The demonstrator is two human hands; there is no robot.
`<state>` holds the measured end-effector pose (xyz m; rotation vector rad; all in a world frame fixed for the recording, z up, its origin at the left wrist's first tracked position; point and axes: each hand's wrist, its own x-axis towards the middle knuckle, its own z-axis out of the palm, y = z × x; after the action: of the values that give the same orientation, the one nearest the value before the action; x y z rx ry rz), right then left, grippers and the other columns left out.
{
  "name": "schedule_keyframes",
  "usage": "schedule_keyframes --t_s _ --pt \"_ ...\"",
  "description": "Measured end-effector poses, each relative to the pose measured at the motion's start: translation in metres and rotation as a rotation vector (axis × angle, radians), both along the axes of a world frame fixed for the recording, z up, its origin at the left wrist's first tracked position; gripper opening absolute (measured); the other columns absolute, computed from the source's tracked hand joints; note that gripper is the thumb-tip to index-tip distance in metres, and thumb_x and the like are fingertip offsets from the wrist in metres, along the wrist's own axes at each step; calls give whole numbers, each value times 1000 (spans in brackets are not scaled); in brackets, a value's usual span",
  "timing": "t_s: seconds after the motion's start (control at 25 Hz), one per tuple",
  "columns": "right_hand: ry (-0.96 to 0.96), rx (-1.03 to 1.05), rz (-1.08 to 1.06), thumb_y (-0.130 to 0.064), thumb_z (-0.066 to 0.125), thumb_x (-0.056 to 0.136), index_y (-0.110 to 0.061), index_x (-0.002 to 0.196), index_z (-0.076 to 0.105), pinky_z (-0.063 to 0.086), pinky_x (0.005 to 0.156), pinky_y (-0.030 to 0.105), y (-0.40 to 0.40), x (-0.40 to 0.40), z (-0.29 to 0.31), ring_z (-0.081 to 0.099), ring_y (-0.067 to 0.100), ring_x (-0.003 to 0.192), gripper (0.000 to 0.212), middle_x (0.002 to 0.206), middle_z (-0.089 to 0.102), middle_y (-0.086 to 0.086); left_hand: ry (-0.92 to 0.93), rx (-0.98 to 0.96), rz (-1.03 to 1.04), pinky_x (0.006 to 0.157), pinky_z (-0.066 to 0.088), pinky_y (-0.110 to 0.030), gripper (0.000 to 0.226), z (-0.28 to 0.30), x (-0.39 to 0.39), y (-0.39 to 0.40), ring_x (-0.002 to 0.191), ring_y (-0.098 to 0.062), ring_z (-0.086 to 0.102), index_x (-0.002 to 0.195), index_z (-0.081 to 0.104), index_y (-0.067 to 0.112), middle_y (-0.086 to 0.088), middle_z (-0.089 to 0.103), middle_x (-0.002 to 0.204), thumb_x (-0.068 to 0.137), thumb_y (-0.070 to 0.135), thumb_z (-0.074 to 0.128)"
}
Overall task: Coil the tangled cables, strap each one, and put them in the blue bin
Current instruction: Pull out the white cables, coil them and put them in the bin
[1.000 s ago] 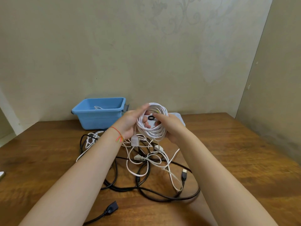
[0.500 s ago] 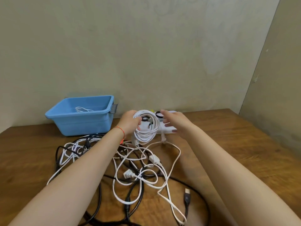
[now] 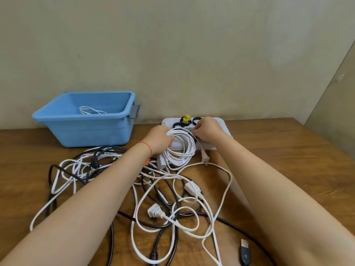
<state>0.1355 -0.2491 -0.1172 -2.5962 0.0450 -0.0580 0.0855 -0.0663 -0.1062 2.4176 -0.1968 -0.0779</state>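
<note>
Holding one white coiled cable, blue bin, straps on white tray

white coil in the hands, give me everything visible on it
The white coil is a thin round cable wound into several loose loops, held roughly upright over the near edge of the white tray. The left hand grips its left side; the right hand pinches something at its top. Its connector ends dangle below. No strap visible yet.

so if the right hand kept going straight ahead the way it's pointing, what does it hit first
Probably the black strap rings on the white tray right in front of the right hand, then the beige wall behind; depth is hard to judge.
</note>
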Motion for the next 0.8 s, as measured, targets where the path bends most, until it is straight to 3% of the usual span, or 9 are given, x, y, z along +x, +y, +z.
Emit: schedule_keyframes --t_s 0.08,0.16,0.24,0.36,0.48,0.56,0.6,0.68,0.8 --pt "-76 1 -44 -29 63 93 -6 94 71 40 61 28 -1 6 -2 56 23 70 24 74 63 6 15 4 0 58 38 -28 29 -3 2 0 62 -18 50 70 59 12 -7 62 77 98 14 52" --pt "-126 -47 -60 -26 57 94 -21 98 69 46 69 28 -1 14 -7 59 25 79 13 87 66 2 26 -8 -5 60 39 -29 30 -4 4 -1 62 -19 49 70 58 12 -8 62 78 98 15 52" --pt "-128 -146 -64 -28 54 85 -34 90 68 53 78 30 -1 24 -17 61 22 81 16 92 69 -4 35 -20 -11 63 40 -30 28 -4 4 -2 63 -20 49 71 58 10 -9 61 77 98 14 52" --pt "-96 -242 -63 -19 55 82 -31 88 69 56 79 35 -2 33 -27 61 24 79 19 86 69 0 42 -15 -14 64 40 -32 22 -3 5 -1 66 -23 49 76 60 7 -12 58 78 96 12 53" --pt "-122 -270 -79 -22 57 82 -36 101 64 56 79 37 0 30 -22 61 25 84 25 95 69 -1 50 -6 -18 63 39 -33 20 -3 4 -1 64 -23 48 76 61 7 -12 56 77 95 11 53" --pt "-55 -271 -18 -17 60 89 -34 116 65 53 88 36 1 28 -19 62 27 96 33 108 67 0 50 -13 -20 63 40 -32 22 -3 4 -1 63 -22 48 76 60 8 -10 56 75 96 12 53" --pt "-36 -277 -6 -18 61 89 -36 114 66 53 88 34 2 30 -22 62 26 96 32 110 67 -1 50 -20 -20 63 40 -32 23 -3 3 -1 62 -21 48 76 60 9 -8 56 74 97 13 52" --pt "-63 -263 -88 -30 64 82 -52 88 62 55 79 33 -5 50 -36 62 21 82 23 97 70 -7 48 -32 -17 62 40 -30 24 -4 3 -2 61 -19 47 75 59 10 -6 57 73 97 13 52" --pt "-106 -237 -133 -40 57 75 -50 75 52 57 70 34 -21 71 -56 59 18 76 12 82 65 -9 41 -39 -9 62 42 -29 27 -8 5 -2 62 -18 50 73 58 15 -3 60 74 99 15 51"
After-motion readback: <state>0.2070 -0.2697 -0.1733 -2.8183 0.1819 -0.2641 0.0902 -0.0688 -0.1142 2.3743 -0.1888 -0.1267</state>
